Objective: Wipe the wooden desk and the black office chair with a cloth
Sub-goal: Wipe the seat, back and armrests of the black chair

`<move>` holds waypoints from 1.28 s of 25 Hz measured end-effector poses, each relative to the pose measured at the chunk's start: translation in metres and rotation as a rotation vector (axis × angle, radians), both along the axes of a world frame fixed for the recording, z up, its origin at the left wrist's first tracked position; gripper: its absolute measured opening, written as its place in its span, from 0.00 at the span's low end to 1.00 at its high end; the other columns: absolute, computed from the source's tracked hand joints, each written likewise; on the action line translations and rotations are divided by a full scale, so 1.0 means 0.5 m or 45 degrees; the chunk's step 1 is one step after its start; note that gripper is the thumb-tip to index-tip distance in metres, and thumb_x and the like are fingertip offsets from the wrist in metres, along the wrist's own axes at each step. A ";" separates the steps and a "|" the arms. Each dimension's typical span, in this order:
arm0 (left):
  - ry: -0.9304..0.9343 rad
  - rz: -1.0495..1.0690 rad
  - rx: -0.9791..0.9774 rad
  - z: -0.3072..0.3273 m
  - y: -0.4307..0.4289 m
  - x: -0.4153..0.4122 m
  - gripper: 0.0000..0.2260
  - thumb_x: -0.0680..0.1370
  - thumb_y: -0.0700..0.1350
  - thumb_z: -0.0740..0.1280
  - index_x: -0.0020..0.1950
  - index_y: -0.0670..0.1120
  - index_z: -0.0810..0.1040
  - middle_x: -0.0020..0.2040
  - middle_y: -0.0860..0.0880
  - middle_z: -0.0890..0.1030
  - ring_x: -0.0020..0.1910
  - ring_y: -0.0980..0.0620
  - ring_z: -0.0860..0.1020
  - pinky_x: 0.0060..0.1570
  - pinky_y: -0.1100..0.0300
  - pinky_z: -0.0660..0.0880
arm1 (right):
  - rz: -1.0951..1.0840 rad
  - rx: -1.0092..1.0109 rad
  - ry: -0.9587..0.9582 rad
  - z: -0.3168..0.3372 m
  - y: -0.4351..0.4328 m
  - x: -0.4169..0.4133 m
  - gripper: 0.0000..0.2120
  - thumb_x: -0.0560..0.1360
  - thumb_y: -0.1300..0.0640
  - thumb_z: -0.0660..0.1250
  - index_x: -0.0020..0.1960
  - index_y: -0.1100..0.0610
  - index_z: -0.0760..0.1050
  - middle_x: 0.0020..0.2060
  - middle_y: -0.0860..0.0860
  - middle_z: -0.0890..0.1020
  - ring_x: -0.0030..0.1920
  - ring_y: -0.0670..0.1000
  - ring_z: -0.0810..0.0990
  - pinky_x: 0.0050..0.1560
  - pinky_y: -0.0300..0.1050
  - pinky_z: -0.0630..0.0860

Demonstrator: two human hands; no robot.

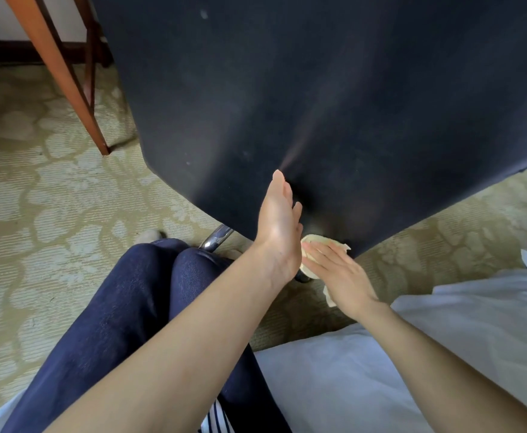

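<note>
So the pale yellow cloth [322,240] is sandwiched under the flat right hand [338,275], fingers straight, pressed on the bottom edge of the black office chair [318,104]. The left hand [279,225] is open too, palm flat on the chair right beside the cloth. A wooden bench leg [59,68] stands off to the left on the carpet [37,214].

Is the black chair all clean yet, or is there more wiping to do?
Not yet. Nothing looks clearly finished: pale specks dot the black chair. Right now the right hand presses the cloth on its lower edge while the left hand rests flat against it. Only a desk leg shows, so the desk can't be judged.
</note>
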State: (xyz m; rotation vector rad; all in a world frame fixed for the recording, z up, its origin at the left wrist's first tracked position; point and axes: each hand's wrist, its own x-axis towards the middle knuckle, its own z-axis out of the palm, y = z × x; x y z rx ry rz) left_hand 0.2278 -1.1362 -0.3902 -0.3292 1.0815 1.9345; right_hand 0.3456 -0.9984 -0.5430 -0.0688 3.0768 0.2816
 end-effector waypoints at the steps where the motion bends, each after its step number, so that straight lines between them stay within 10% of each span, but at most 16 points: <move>1: -0.011 0.005 0.009 0.000 -0.001 0.001 0.24 0.82 0.58 0.46 0.78 0.53 0.53 0.77 0.54 0.57 0.76 0.51 0.56 0.75 0.50 0.50 | -0.103 -0.230 0.089 -0.009 -0.012 0.012 0.32 0.63 0.74 0.70 0.65 0.57 0.74 0.68 0.55 0.72 0.69 0.57 0.69 0.68 0.56 0.66; 4: -0.017 0.005 -0.007 0.006 -0.007 0.008 0.23 0.82 0.57 0.47 0.77 0.53 0.54 0.76 0.54 0.60 0.75 0.51 0.59 0.74 0.51 0.52 | -0.596 -0.928 0.434 -0.022 -0.074 0.043 0.29 0.68 0.79 0.62 0.61 0.54 0.77 0.64 0.51 0.76 0.68 0.54 0.70 0.67 0.52 0.67; 9: 0.027 -0.020 -0.100 0.032 -0.017 0.032 0.21 0.83 0.54 0.52 0.75 0.52 0.61 0.74 0.52 0.66 0.71 0.50 0.66 0.73 0.51 0.58 | -2.079 -1.962 1.158 0.036 -0.130 0.022 0.17 0.80 0.60 0.58 0.66 0.46 0.70 0.56 0.48 0.76 0.56 0.53 0.76 0.59 0.52 0.74; 14: 0.082 -0.010 -0.180 0.067 -0.050 0.062 0.16 0.82 0.51 0.56 0.69 0.52 0.71 0.67 0.51 0.74 0.64 0.50 0.74 0.68 0.53 0.66 | -1.833 -3.339 1.935 0.193 -0.046 0.022 0.17 0.82 0.54 0.50 0.66 0.59 0.67 0.56 0.57 0.74 0.57 0.58 0.75 0.59 0.50 0.72; 24: 0.400 -0.017 -0.090 0.177 -0.106 0.044 0.16 0.82 0.49 0.54 0.69 0.52 0.71 0.67 0.51 0.75 0.62 0.51 0.76 0.66 0.52 0.68 | -1.667 -3.063 1.963 0.523 -0.088 -0.043 0.16 0.79 0.56 0.61 0.67 0.54 0.68 0.62 0.53 0.72 0.60 0.56 0.72 0.67 0.54 0.66; 32: 1.117 0.028 -0.172 0.337 -0.157 0.006 0.14 0.80 0.46 0.60 0.64 0.54 0.74 0.61 0.56 0.77 0.57 0.57 0.76 0.61 0.57 0.71 | -0.786 -2.526 2.262 0.716 -0.159 -0.035 0.20 0.81 0.59 0.57 0.71 0.46 0.66 0.61 0.43 0.75 0.56 0.43 0.76 0.51 0.35 0.76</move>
